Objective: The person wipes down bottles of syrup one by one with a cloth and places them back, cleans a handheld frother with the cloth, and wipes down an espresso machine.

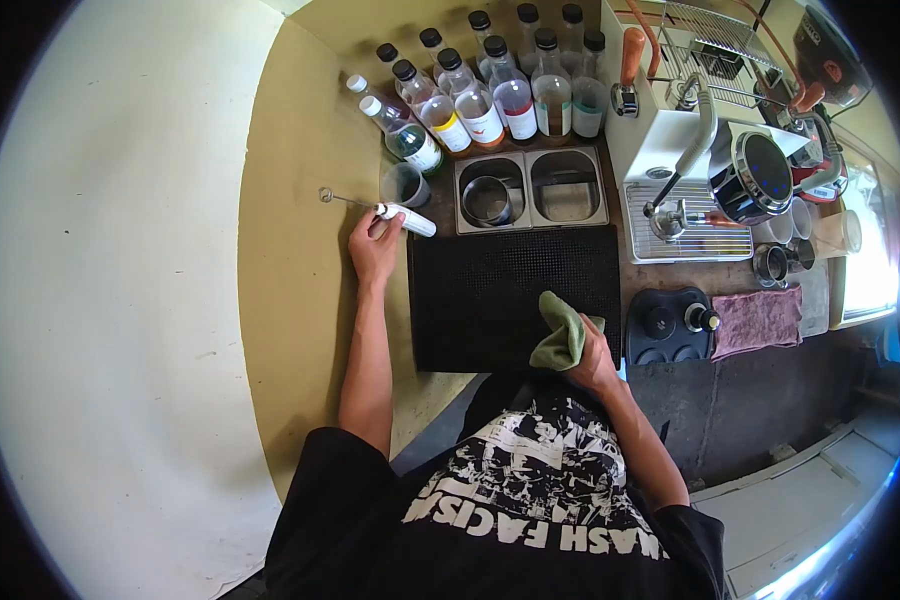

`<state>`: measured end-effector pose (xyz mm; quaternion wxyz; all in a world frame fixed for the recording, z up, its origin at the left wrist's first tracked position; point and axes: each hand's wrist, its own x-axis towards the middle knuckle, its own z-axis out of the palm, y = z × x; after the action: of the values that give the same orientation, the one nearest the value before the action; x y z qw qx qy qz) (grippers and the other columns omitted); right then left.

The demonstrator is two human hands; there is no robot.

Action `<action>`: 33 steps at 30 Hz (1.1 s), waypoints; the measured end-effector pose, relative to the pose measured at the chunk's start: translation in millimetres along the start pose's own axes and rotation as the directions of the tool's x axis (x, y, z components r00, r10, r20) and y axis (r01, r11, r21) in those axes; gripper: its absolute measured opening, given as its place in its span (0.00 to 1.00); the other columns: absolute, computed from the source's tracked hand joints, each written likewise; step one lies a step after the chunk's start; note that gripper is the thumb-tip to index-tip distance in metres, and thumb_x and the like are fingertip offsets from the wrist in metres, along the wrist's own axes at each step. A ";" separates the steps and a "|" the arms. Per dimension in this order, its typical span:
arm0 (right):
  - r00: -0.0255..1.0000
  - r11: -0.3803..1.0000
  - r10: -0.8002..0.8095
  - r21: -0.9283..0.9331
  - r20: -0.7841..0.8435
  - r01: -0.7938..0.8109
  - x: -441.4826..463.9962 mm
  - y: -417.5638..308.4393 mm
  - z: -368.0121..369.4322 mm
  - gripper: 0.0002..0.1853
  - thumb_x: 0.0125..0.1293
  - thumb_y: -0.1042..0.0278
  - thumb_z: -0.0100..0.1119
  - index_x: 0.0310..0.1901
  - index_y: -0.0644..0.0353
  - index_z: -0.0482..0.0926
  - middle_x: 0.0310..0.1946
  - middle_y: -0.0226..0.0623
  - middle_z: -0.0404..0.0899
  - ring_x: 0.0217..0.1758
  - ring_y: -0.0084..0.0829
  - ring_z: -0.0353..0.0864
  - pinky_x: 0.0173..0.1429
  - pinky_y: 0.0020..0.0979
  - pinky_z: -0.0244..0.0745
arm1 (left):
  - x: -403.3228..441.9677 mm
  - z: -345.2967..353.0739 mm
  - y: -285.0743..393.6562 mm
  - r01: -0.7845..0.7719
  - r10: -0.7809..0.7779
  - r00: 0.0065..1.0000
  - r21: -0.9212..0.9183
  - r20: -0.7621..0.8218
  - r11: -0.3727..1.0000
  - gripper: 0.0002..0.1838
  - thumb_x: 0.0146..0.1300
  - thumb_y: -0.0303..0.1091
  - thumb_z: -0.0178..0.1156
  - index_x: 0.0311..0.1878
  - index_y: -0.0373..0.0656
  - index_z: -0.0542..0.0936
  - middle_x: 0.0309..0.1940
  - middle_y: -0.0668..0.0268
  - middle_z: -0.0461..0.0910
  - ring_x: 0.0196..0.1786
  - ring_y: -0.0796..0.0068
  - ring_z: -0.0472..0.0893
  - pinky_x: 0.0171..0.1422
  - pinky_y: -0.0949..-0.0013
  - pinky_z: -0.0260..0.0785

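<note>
My left hand [376, 250] is closed on a white handheld milk frother [410, 220] beside the tan wall. The frother's thin wire whisk points left, away from the counter. Just behind it stands a clear cup [404, 185]. A folded green cloth [560, 335] is gripped in my right hand [595, 358], low over the front right part of the black rubber mat [470, 300]. The fingertips of my right hand are partly hidden by the cloth.
Several syrup bottles [515, 108] line the back. Two steel bins [567, 188] sit behind the mat, one holding a round metal cup [488, 200]. To the right are an espresso machine [638, 150], a tamping mat [655, 345] with a tamper [660, 321], and a mauve towel [760, 322].
</note>
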<state>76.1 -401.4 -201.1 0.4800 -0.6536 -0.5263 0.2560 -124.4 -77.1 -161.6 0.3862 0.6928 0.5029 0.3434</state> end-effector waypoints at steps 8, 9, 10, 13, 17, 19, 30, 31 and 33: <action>0.996 0.997 0.076 0.024 0.055 -0.078 -1.8 0.4 0.4 0.34 0.44 0.71 0.72 0.56 0.64 0.72 0.45 0.44 0.76 0.46 0.47 0.79 0.50 0.40 0.76 | 13.0 3.5 -20.2 -0.025 0.025 0.999 0.011 0.024 1.000 0.16 0.59 0.31 0.68 0.48 0.33 0.79 0.42 0.61 0.83 0.47 0.75 0.81 0.52 0.75 0.71; 0.995 0.996 0.082 0.034 0.059 -0.084 -1.9 0.2 0.0 0.34 0.44 0.71 0.72 0.56 0.64 0.72 0.45 0.44 0.76 0.46 0.47 0.79 0.50 0.40 0.76 | 13.2 4.1 -19.7 -0.025 0.024 0.999 0.011 0.027 1.000 0.16 0.59 0.31 0.68 0.48 0.33 0.79 0.42 0.61 0.83 0.47 0.75 0.81 0.53 0.75 0.71; 0.994 0.996 0.087 0.029 0.060 -0.089 -2.0 -0.1 -0.1 0.34 0.44 0.71 0.72 0.56 0.64 0.72 0.45 0.45 0.76 0.46 0.46 0.79 0.50 0.40 0.76 | 13.4 4.4 -19.1 -0.024 0.024 0.999 0.012 0.029 1.000 0.16 0.59 0.31 0.68 0.48 0.33 0.79 0.42 0.61 0.83 0.47 0.75 0.81 0.53 0.74 0.71; 0.994 0.995 0.093 0.021 0.059 -0.094 -0.8 -2.7 -0.2 0.33 0.44 0.71 0.72 0.56 0.64 0.72 0.45 0.45 0.76 0.46 0.46 0.79 0.50 0.40 0.76 | 15.8 4.4 -23.6 -0.026 0.026 0.999 0.004 0.034 1.000 0.16 0.59 0.31 0.68 0.47 0.34 0.78 0.42 0.61 0.82 0.47 0.74 0.81 0.53 0.73 0.71; 0.996 0.997 0.078 0.010 0.048 -0.079 0.1 -5.1 -1.2 0.33 0.46 0.70 0.72 0.56 0.64 0.72 0.45 0.45 0.76 0.46 0.46 0.79 0.50 0.40 0.76 | 21.1 7.9 -33.2 -0.043 0.043 0.999 -0.002 0.019 0.999 0.18 0.59 0.31 0.67 0.49 0.34 0.75 0.44 0.60 0.80 0.48 0.72 0.80 0.52 0.72 0.72; 0.997 0.998 0.065 -0.002 0.045 -0.065 -0.5 -3.7 -1.3 0.33 0.46 0.70 0.72 0.56 0.64 0.72 0.45 0.45 0.76 0.46 0.46 0.79 0.50 0.40 0.76 | 22.5 9.3 -35.8 -0.051 0.052 0.998 -0.027 0.020 0.998 0.19 0.59 0.30 0.67 0.50 0.33 0.74 0.44 0.59 0.79 0.48 0.72 0.80 0.52 0.71 0.73; 0.998 0.998 0.059 0.009 0.039 -0.060 -0.8 -2.3 0.4 0.31 0.45 0.71 0.71 0.54 0.65 0.73 0.44 0.45 0.76 0.44 0.47 0.79 0.49 0.40 0.76 | 22.1 12.8 -31.6 -0.040 0.043 0.999 -0.096 0.022 0.995 0.25 0.56 0.27 0.68 0.55 0.34 0.69 0.46 0.60 0.77 0.48 0.73 0.79 0.52 0.72 0.72; 0.997 0.998 0.059 0.009 0.040 -0.059 -0.8 -2.0 0.5 0.31 0.45 0.71 0.71 0.54 0.65 0.73 0.43 0.45 0.76 0.44 0.47 0.79 0.49 0.39 0.76 | 20.6 12.6 -28.4 -0.035 0.038 0.999 -0.097 0.026 0.995 0.27 0.56 0.27 0.69 0.56 0.34 0.69 0.46 0.60 0.77 0.48 0.73 0.79 0.53 0.72 0.72; 0.997 0.998 0.058 0.010 0.043 -0.058 -1.3 -1.0 0.9 0.31 0.45 0.72 0.71 0.54 0.65 0.72 0.43 0.45 0.76 0.43 0.47 0.79 0.48 0.39 0.76 | 19.1 12.4 -25.6 -0.025 0.028 0.999 -0.101 0.031 0.995 0.28 0.56 0.27 0.69 0.58 0.34 0.68 0.46 0.60 0.77 0.49 0.73 0.78 0.53 0.72 0.72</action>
<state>74.5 -402.3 -200.8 0.4647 -0.6602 -0.5158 0.2867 -119.8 -56.1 -188.3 0.4239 0.6848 0.4693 0.3621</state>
